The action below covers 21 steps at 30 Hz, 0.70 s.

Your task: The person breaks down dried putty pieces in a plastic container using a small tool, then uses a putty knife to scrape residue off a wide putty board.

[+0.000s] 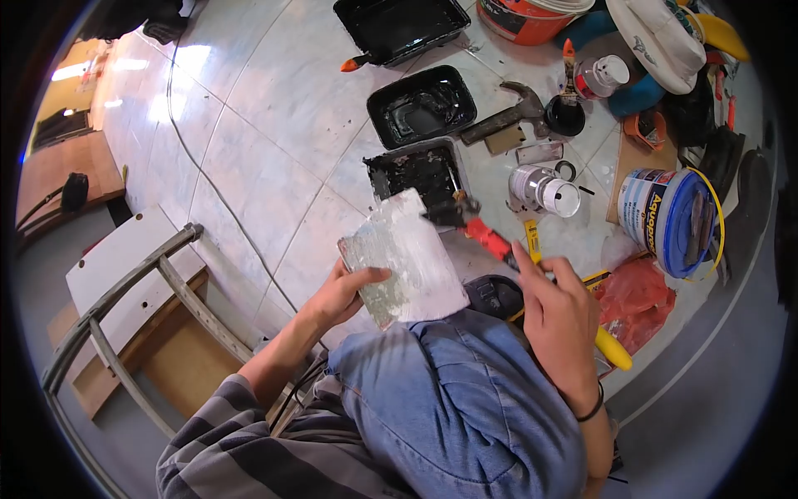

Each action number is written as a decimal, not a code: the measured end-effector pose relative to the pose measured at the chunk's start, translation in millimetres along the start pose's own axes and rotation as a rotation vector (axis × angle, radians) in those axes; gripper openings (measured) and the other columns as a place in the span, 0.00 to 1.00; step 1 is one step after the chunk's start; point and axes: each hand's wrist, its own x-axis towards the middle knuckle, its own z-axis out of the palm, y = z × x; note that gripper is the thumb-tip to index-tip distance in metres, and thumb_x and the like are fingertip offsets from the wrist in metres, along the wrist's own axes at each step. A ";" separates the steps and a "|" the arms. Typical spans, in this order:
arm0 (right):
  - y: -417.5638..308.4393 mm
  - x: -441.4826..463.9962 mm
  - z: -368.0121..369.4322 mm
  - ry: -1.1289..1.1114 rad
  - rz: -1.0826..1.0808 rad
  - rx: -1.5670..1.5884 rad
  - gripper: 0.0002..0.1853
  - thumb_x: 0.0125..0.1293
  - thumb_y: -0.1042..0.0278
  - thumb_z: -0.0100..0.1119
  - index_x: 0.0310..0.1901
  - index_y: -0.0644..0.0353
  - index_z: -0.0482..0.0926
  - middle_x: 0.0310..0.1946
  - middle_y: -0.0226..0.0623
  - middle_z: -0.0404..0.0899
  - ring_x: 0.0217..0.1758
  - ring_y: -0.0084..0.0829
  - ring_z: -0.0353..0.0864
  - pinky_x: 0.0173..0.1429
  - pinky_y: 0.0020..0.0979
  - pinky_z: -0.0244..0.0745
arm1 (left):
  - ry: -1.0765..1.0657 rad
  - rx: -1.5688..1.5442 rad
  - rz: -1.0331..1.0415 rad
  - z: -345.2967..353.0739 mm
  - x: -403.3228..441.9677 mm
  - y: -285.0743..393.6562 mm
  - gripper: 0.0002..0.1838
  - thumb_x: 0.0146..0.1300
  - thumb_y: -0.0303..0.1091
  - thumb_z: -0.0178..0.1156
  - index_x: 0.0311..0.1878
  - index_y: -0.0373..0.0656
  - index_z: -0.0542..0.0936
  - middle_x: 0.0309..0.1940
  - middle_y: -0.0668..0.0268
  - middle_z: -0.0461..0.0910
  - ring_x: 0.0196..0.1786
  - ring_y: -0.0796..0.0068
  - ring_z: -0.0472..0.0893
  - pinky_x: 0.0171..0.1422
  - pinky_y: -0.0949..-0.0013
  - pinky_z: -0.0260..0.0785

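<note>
A flat panel point(420, 266), white over most of its face with a greyish-green patch at the left, is above my jean-clad knees. My left hand point(339, 293) grips its left edge, thumb on top. In my right hand point(553, 320) is a red-handled tool point(490, 239), its dark end by the panel's upper right edge; that end is blurred, so its type is hard to tell. Just beyond the panel lies a grey tray point(453, 158) coated inside with black.
Two black trays point(422, 106) point(403, 32), a hammer point(503, 115), a clear bottle point(555, 195) and a blue-lidded bucket point(657, 218) are on the tiles. A cable point(218, 193) crosses the floor; a metal frame point(125, 303) stands at left.
</note>
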 end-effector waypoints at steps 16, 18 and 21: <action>6.1 -38.0 -1.3 -0.049 -0.158 -0.255 0.32 0.62 0.74 0.63 0.69 0.40 0.81 0.41 0.32 0.77 0.37 0.38 0.82 0.36 0.39 0.79 | 0.129 -0.138 0.104 6.1 17.2 -1.9 0.24 0.66 0.22 0.65 0.66 0.35 0.74 0.57 0.57 0.83 0.59 0.63 0.85 0.65 0.58 0.80; 9.7 -43.1 -3.4 -0.069 -0.177 -0.278 0.32 0.62 0.74 0.63 0.69 0.41 0.81 0.41 0.33 0.77 0.37 0.38 0.81 0.36 0.39 0.79 | 0.137 -0.074 0.098 2.7 14.6 7.9 0.24 0.67 0.22 0.64 0.66 0.35 0.74 0.57 0.58 0.83 0.59 0.64 0.85 0.65 0.58 0.80; 9.8 -43.5 -0.8 -0.079 -0.182 -0.335 0.31 0.63 0.74 0.63 0.70 0.41 0.81 0.42 0.33 0.77 0.37 0.38 0.81 0.36 0.39 0.78 | 0.107 -0.051 0.131 12.7 12.4 2.9 0.24 0.67 0.22 0.64 0.66 0.35 0.74 0.57 0.57 0.83 0.58 0.64 0.85 0.65 0.58 0.80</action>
